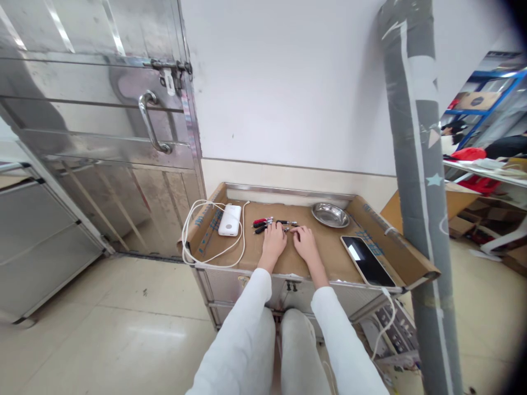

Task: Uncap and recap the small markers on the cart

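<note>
My left hand (275, 239) rests low over the brown-covered top, its fingers curled down around a dark pen, mostly hidden. Close on its right, my right hand (304, 242) has its fingers bent inward, with thumb and fingertips at the silver end (287, 229) of that pen, between the hands. Just beyond my left fingers lie a red pen (260, 221) and black pens (259, 230), with silver ends. Another black pen (283, 222) lies past my fingertips. The fingertips of both hands are small and partly hidden.
A white power bank (229, 220) with a looped white cable (206, 203) lies at left. A round metal bowl (330, 215) stands at the back right, a phone (366, 260) nearer the front. Raised cardboard sides (391, 241) edge the top. A wrapped grey column (424, 164) stands right.
</note>
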Tool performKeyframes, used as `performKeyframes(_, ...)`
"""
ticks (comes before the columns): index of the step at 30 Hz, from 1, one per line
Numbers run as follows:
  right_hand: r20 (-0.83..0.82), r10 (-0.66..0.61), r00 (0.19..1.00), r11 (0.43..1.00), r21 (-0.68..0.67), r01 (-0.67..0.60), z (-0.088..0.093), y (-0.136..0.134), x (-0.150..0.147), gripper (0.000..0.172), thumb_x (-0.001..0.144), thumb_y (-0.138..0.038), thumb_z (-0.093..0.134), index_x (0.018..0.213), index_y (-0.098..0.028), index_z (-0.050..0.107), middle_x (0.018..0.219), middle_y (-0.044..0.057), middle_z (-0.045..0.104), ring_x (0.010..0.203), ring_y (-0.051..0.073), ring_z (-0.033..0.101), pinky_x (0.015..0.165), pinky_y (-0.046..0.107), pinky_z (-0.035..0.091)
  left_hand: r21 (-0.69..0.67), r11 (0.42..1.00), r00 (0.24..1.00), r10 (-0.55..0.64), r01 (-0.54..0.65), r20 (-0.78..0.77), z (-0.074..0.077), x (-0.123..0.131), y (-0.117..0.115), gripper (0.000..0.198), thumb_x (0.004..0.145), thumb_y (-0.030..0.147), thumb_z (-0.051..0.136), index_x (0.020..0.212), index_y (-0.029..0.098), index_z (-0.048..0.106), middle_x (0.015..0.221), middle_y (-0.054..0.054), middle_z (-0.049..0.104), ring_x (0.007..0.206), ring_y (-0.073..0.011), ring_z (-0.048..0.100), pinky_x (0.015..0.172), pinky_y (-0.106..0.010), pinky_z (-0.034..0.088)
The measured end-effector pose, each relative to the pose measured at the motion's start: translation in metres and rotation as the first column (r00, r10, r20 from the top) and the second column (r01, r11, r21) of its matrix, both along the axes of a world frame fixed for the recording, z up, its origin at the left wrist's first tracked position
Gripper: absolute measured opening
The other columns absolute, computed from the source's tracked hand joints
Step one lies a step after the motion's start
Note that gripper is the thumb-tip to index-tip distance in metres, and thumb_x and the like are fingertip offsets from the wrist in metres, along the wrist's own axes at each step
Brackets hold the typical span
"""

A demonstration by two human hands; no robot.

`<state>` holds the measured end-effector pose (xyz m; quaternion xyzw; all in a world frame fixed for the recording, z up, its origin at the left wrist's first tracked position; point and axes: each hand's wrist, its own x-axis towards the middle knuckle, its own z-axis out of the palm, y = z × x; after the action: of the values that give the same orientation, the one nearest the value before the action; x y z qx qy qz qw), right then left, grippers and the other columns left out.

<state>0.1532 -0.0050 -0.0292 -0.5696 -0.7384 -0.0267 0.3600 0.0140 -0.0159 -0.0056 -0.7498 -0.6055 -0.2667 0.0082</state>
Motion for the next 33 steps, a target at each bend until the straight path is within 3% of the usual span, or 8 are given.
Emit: performKeyframes(33, 0.0, 0.011, 1.0, 1.0, -0.006, -0.011, -0.0036, 0.0033, 0.0039, 0.026, 0.084, -0.014, 0.039, 0.091, -0.018, 0.063, 0.094, 0.009, 0.062, 0.088, 0.022, 0.052, 0.081, 0.034, 0.039, -0.003, 1.0, 0.998, -0.01, 0.01, 0.068, -0.0007, 0.0002, -0.0002, 0.013, 0.088, 0.018, 0.043, 0.1, 0.017, 0.05, 0.107, -0.01, 0.057, 0.101, -0.0224, 0.053, 0.088, -0.035, 0.041)
